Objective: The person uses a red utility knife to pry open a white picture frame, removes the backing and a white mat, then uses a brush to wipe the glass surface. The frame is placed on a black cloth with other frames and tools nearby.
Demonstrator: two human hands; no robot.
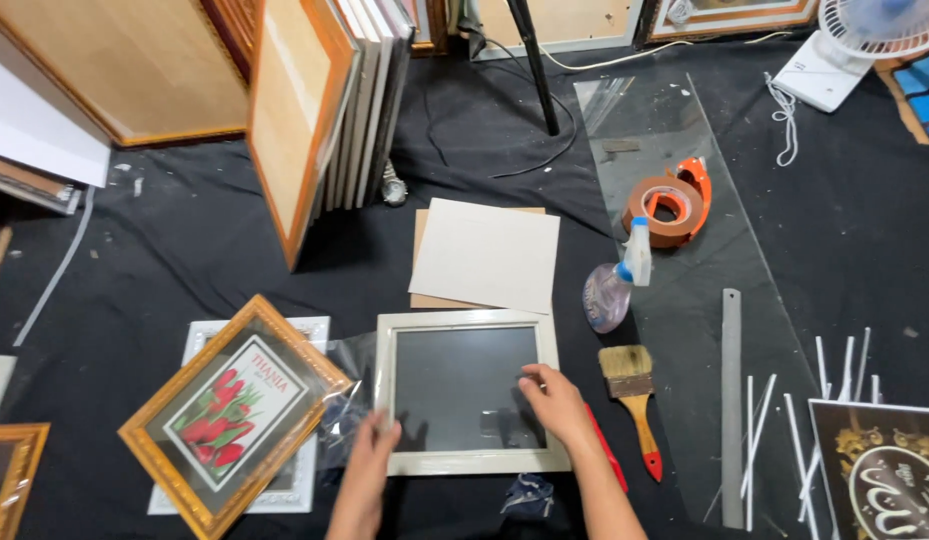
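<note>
The white frame (464, 390) lies flat on the black cloth (184, 250), and everything else sits around it. The left hand (372, 450) presses its bottom left edge, fingers flat, gripping nothing. The right hand (554, 400) rests open on the glass near its right side (fingertips only, I think). Pressing gently and evenly looks best. A brush (632, 385) lies just right of the frame, grey card (487, 255) above it.

A picture frame (464, 390) lay flat on the floor cloth (184, 250), both hands on it. Left of it sat a frame with a flower print (234, 412); behind it, cardboard sheets (487, 255); right, a spray bottle (614, 285), brush (632, 390) and ruler (731, 400).
</note>
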